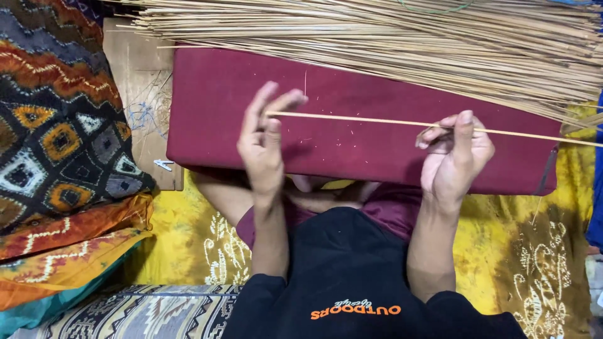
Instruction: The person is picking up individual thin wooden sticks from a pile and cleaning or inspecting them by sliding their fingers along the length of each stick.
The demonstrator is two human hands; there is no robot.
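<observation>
You hold one thin pale stick point(370, 122) level above the maroon cushion point(352, 144), stretched between both hands so it stays taut and straight. Your left hand point(264, 141) pinches its near end between thumb and fingertips, the other fingers raised and loosely spread. Your right hand point(455, 154) grips it further along, fingers curled and pressed together around it. The big bundle of sticks point(389, 44) lies across the cushion's far edge, within easy reach, over the yellow patterned cloth point(521, 251).
</observation>
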